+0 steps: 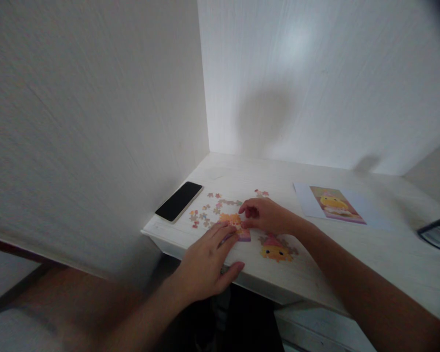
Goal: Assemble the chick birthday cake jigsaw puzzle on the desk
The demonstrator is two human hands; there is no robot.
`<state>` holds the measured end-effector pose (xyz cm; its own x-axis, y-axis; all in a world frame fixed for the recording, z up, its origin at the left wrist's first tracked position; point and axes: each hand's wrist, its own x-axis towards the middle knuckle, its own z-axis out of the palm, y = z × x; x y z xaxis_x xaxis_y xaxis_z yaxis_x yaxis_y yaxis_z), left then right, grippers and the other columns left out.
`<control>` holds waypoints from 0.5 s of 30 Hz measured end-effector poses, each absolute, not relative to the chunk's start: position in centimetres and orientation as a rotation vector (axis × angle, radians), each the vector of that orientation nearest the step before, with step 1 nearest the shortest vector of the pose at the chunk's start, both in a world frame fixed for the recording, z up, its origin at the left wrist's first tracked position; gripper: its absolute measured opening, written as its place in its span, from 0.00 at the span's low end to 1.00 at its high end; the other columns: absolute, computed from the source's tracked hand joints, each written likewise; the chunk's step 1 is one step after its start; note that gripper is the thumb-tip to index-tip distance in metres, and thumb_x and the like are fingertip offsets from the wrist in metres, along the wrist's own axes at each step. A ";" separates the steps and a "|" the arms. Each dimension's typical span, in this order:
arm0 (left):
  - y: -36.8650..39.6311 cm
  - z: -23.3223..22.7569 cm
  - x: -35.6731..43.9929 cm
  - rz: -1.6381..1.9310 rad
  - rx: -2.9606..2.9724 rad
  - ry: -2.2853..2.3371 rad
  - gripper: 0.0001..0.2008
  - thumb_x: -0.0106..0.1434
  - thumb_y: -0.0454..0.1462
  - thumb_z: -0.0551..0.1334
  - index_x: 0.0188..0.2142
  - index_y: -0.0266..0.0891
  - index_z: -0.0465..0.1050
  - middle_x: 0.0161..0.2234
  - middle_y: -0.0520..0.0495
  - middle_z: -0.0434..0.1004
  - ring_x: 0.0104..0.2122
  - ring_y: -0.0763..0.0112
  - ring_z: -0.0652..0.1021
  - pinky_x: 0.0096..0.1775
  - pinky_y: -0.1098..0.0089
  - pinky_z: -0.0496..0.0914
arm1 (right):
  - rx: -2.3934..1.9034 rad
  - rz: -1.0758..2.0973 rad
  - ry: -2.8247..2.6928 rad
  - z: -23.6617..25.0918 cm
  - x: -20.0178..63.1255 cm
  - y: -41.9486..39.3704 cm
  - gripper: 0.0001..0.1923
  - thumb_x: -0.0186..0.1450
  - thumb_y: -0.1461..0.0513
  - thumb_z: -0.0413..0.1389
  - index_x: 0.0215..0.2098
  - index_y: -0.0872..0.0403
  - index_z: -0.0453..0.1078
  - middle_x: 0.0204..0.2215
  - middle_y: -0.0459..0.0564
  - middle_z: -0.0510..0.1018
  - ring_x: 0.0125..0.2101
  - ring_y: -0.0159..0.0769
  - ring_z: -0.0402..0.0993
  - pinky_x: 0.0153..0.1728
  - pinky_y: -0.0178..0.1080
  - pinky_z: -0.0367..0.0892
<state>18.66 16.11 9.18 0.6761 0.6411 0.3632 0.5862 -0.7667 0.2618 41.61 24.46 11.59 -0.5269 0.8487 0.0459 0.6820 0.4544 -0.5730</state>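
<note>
At the near edge of the white table (385, 259), the left hand (207, 261) lies spread, its fingertips resting on a joined orange-and-purple puzzle section (230, 218); it appears to grip nothing. Just right of this, apart from it, a second section (276, 253) shows a yellow face beneath a pink hat. The right hand (266, 215) curls over the first section's right side, thumb and fingers bent; whether a piece is pinched there cannot be told. For sound joining, the left fingertips should press lightly and flat, clear of the open edge, while the right aligns tab with socket before pressing straight down. Loose pieces (193, 215) lie beyond and to the left, near a phone (179, 201); others (261, 193) lie farther back. At right rests a printed picture (337, 204), useful for checking colour and orientation; behind rises a pale wall (315, 98).
</note>
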 end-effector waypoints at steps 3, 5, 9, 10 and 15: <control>16.0 9.5 18.8 0.681 2.743 1.012 0.24 0.65 0.43 0.59 0.58 0.39 0.62 0.59 0.40 0.65 0.61 0.57 0.64 0.62 0.53 0.60 | -1.311 0.668 -2.393 11.5 41.4 24.4 0.12 0.58 0.61 0.60 0.40 0.55 0.75 0.29 0.48 0.77 0.28 0.32 0.70 0.31 0.35 0.63; 15.9 9.6 18.8 0.670 2.732 1.022 0.25 0.65 0.44 0.59 0.59 0.39 0.62 0.59 0.39 0.65 0.61 0.56 0.64 0.62 0.53 0.60 | -1.313 0.636 -2.385 11.3 41.3 24.5 0.12 0.58 0.60 0.60 0.40 0.55 0.75 0.28 0.48 0.77 0.27 0.32 0.70 0.30 0.35 0.63; 15.8 9.6 18.8 0.646 2.719 1.035 0.25 0.64 0.44 0.59 0.59 0.39 0.63 0.59 0.39 0.65 0.60 0.56 0.64 0.62 0.53 0.60 | -1.316 0.620 -2.341 11.2 41.5 24.8 0.13 0.62 0.55 0.58 0.38 0.55 0.75 0.27 0.48 0.77 0.27 0.32 0.70 0.30 0.35 0.62; 15.8 9.6 18.8 0.642 2.718 1.034 0.25 0.64 0.43 0.59 0.59 0.40 0.63 0.59 0.39 0.65 0.60 0.56 0.64 0.62 0.53 0.60 | -1.313 0.610 -2.325 11.2 41.5 24.9 0.13 0.62 0.54 0.57 0.38 0.55 0.75 0.28 0.49 0.77 0.27 0.32 0.70 0.29 0.35 0.62; 15.8 9.8 18.7 0.624 2.720 1.026 0.25 0.65 0.44 0.58 0.60 0.41 0.62 0.59 0.40 0.64 0.60 0.56 0.63 0.63 0.52 0.58 | -1.311 0.500 -2.215 11.4 41.8 25.1 0.12 0.64 0.55 0.55 0.34 0.54 0.76 0.28 0.49 0.78 0.27 0.32 0.69 0.30 0.35 0.61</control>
<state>18.75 15.81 9.82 0.6759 0.6622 0.3236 0.5920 -0.7493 0.2968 41.85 25.11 11.43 -0.4009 0.8837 0.2415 0.6944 0.4651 -0.5491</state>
